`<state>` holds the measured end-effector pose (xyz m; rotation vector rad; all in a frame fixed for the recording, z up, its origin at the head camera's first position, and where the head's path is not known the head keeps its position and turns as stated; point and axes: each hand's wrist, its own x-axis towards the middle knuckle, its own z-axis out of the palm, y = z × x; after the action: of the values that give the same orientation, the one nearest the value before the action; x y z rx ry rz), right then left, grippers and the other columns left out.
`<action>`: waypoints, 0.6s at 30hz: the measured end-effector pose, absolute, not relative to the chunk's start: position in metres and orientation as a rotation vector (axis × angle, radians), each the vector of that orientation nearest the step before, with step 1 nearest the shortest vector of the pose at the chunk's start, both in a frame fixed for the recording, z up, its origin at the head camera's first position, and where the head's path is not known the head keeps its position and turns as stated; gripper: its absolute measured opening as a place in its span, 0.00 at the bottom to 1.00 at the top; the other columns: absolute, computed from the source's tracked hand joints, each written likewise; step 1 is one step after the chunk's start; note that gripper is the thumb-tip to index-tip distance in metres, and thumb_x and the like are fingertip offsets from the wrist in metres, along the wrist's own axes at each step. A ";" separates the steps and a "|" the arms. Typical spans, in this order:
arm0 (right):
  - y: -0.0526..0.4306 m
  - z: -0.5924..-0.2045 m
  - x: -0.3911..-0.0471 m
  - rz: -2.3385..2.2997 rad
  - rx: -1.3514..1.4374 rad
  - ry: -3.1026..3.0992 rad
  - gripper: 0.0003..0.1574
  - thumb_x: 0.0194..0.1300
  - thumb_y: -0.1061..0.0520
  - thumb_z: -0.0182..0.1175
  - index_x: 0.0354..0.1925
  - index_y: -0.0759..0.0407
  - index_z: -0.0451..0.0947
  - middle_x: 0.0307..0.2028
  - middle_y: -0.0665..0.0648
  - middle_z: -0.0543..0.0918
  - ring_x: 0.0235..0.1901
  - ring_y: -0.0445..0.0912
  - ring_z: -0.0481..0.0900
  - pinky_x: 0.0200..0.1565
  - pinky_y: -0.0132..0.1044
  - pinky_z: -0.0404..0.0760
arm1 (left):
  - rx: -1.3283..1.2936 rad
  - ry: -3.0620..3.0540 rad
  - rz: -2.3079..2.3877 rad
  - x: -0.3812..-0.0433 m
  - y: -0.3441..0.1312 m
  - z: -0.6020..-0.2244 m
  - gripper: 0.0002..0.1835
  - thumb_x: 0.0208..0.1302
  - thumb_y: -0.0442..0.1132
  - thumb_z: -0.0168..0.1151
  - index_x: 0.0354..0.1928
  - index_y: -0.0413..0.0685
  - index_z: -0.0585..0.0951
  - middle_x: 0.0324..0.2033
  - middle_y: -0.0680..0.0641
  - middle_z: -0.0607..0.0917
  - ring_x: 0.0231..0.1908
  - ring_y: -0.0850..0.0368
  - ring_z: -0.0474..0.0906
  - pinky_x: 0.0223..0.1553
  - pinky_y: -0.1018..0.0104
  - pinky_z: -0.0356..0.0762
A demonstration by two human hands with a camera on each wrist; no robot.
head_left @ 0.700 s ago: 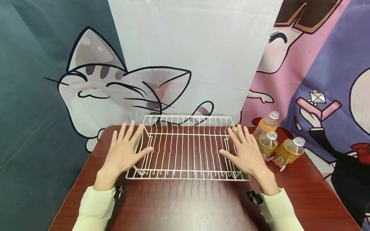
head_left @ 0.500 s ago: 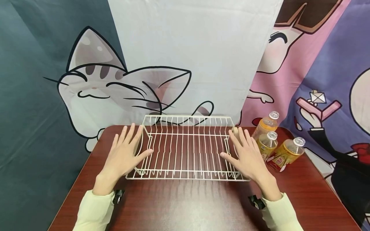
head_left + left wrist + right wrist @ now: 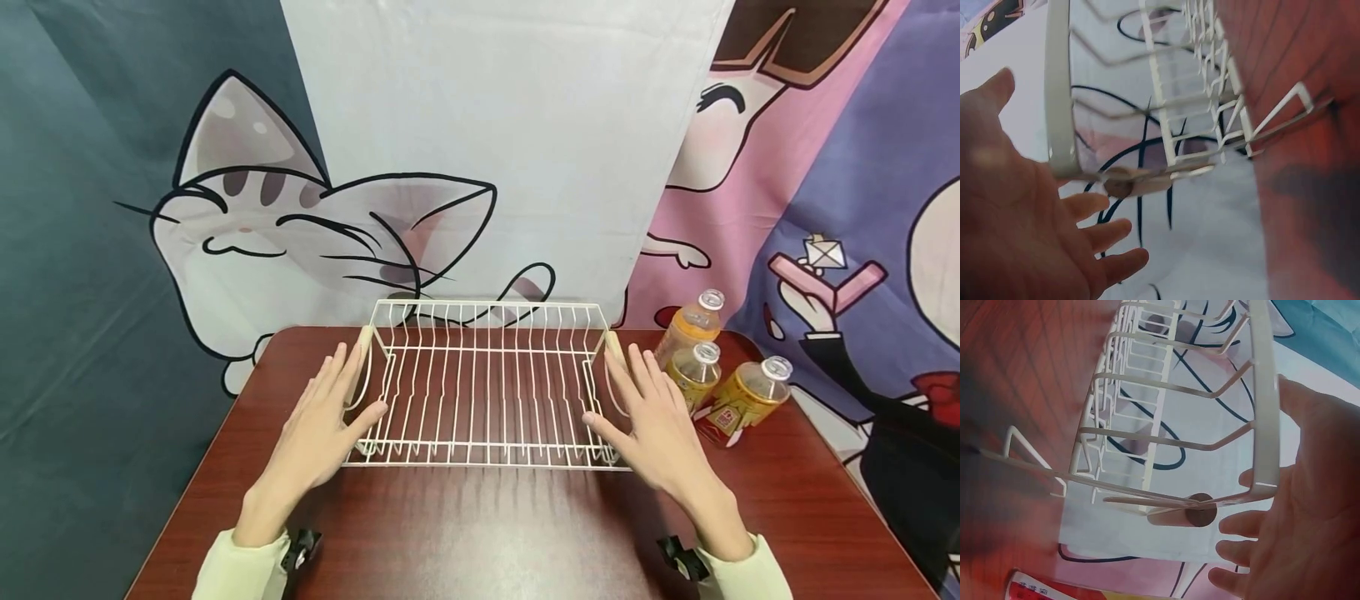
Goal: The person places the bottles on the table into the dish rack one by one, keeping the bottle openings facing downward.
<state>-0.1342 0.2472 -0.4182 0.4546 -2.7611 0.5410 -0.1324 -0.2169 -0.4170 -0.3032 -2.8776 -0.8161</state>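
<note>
A white wire dish rack stands on the table in the head view, with a wooden handle at each end. My left hand is beside its left end, fingers straight and thumb spread over the near left corner. At the opposite end is my right hand, held the same way. In the left wrist view the palm of my left hand faces the rack's rail and round wooden handle. The right wrist view has the other handle near my right fingertips. Neither hand grips the rack.
Three drink bottles stand right of the rack: an orange-labelled one at the back, a yellow-labelled one, and a red-and-yellow one close to my right hand. A printed cartoon cloth hangs behind the reddish-brown table.
Both hands have drawn back toward me, and their fingers have come closer together. More of the wooden handles shows now. The rack and bottles stay in place.
</note>
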 end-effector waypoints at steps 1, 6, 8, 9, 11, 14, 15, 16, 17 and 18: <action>0.247 -0.418 -0.133 0.552 0.448 -2.755 0.60 0.75 0.32 0.67 0.91 0.46 0.51 0.87 0.71 0.53 0.86 0.71 0.49 0.78 0.74 0.55 | -0.282 -2.877 -0.844 -0.131 -0.217 -0.418 0.49 0.83 0.66 0.57 0.92 0.60 0.45 0.90 0.45 0.45 0.88 0.37 0.42 0.85 0.33 0.45; 0.247 -0.419 -0.126 0.603 0.429 -2.707 0.62 0.75 0.34 0.69 0.92 0.40 0.47 0.85 0.75 0.56 0.85 0.71 0.51 0.74 0.79 0.56 | -0.191 -2.868 -0.971 -0.122 -0.218 -0.420 0.48 0.84 0.65 0.55 0.92 0.65 0.42 0.91 0.48 0.44 0.88 0.37 0.43 0.76 0.19 0.54; 0.249 -0.421 -0.124 0.618 0.419 -2.678 0.60 0.75 0.35 0.69 0.91 0.41 0.50 0.84 0.76 0.58 0.84 0.72 0.54 0.72 0.80 0.57 | -0.173 -2.859 -1.015 -0.120 -0.219 -0.424 0.47 0.84 0.65 0.55 0.92 0.66 0.42 0.91 0.48 0.44 0.88 0.36 0.45 0.74 0.18 0.56; 0.250 -0.422 -0.123 0.627 0.412 -2.664 0.59 0.75 0.35 0.70 0.91 0.42 0.52 0.84 0.76 0.59 0.83 0.72 0.55 0.72 0.80 0.58 | -0.168 -2.854 -1.030 -0.119 -0.220 -0.426 0.47 0.85 0.64 0.55 0.92 0.66 0.42 0.91 0.48 0.45 0.88 0.36 0.46 0.74 0.19 0.57; 0.251 -0.425 -0.121 0.647 0.399 -2.627 0.57 0.75 0.36 0.70 0.89 0.47 0.57 0.83 0.76 0.61 0.82 0.73 0.59 0.70 0.80 0.59 | -0.163 -2.843 -1.058 -0.118 -0.223 -0.431 0.47 0.85 0.63 0.55 0.92 0.65 0.43 0.91 0.47 0.46 0.87 0.34 0.49 0.74 0.21 0.59; 0.253 -0.425 -0.118 0.679 0.374 -2.558 0.53 0.73 0.39 0.71 0.86 0.51 0.63 0.81 0.74 0.65 0.78 0.74 0.63 0.70 0.78 0.61 | -0.143 -2.851 -1.077 -0.115 -0.225 -0.436 0.48 0.85 0.63 0.56 0.92 0.64 0.42 0.91 0.45 0.45 0.85 0.31 0.53 0.72 0.20 0.63; 0.255 -0.426 -0.118 0.689 0.365 -2.527 0.52 0.73 0.39 0.71 0.86 0.53 0.65 0.81 0.73 0.66 0.77 0.75 0.65 0.70 0.78 0.61 | -0.137 -2.857 -1.074 -0.114 -0.225 -0.437 0.48 0.84 0.63 0.56 0.92 0.64 0.42 0.91 0.44 0.45 0.85 0.29 0.53 0.71 0.19 0.64; 0.256 -0.426 -0.118 0.701 0.352 -2.493 0.52 0.73 0.40 0.71 0.85 0.53 0.65 0.80 0.73 0.67 0.76 0.74 0.66 0.69 0.77 0.61 | -0.129 -2.867 -1.066 -0.113 -0.226 -0.438 0.49 0.84 0.64 0.56 0.92 0.64 0.41 0.91 0.44 0.45 0.84 0.28 0.55 0.69 0.18 0.65; 0.258 -0.427 -0.117 0.714 0.336 -2.453 0.50 0.73 0.41 0.71 0.84 0.54 0.66 0.79 0.72 0.68 0.75 0.74 0.67 0.69 0.77 0.61 | -0.124 -2.877 -1.056 -0.113 -0.226 -0.439 0.50 0.83 0.65 0.57 0.92 0.64 0.40 0.91 0.44 0.44 0.83 0.27 0.56 0.68 0.17 0.66; 0.260 -0.426 -0.117 0.727 0.316 -2.412 0.50 0.72 0.43 0.70 0.84 0.55 0.67 0.79 0.72 0.70 0.74 0.74 0.68 0.69 0.77 0.61 | -0.120 -2.886 -1.049 -0.112 -0.225 -0.439 0.51 0.83 0.66 0.57 0.92 0.65 0.40 0.91 0.44 0.43 0.83 0.26 0.57 0.66 0.16 0.67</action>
<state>-0.1169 0.2599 -0.4264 0.3156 -2.4116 0.7266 -0.1120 -0.2253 -0.4392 -0.1197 -2.8857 -1.0486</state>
